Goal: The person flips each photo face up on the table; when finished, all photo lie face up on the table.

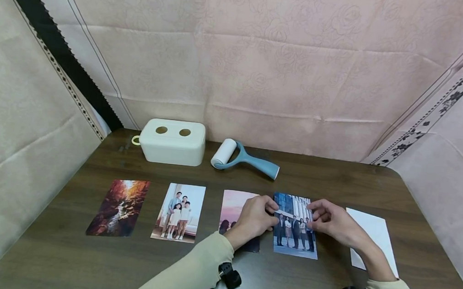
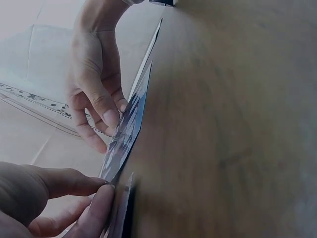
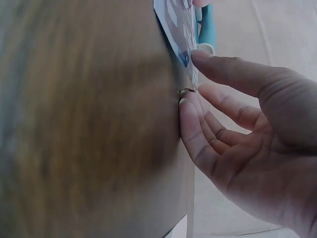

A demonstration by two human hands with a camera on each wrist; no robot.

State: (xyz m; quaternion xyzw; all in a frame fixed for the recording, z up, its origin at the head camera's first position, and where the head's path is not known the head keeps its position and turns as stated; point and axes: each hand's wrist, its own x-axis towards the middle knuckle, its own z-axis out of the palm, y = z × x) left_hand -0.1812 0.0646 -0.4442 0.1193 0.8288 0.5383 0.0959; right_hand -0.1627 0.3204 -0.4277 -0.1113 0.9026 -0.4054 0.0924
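Note:
A group photo [image 1: 295, 242] of several people before a columned building lies between the two hands at the right of the table. My left hand [image 1: 255, 216] pinches its left edge between thumb and fingers. On the opposite edge is my right hand [image 1: 335, 223], its thumb [image 3: 213, 62] on the picture side and its other fingers at the border. The left forearm partly covers a pink-sky photo [image 1: 235, 200]. A family photo [image 1: 180, 213] and an autumn stream photo [image 1: 120, 208] lie farther left. Beside the right wrist rests a white sheet [image 1: 372, 232], partly hidden.
Behind the photos stands a white box [image 1: 173, 151] with two round holes on top and a yellow ring at its side. A blue-handled lint roller [image 1: 254, 162] lies right of it. Pale cloth [image 1: 261, 83] hangs around the wooden table [image 1: 60, 262].

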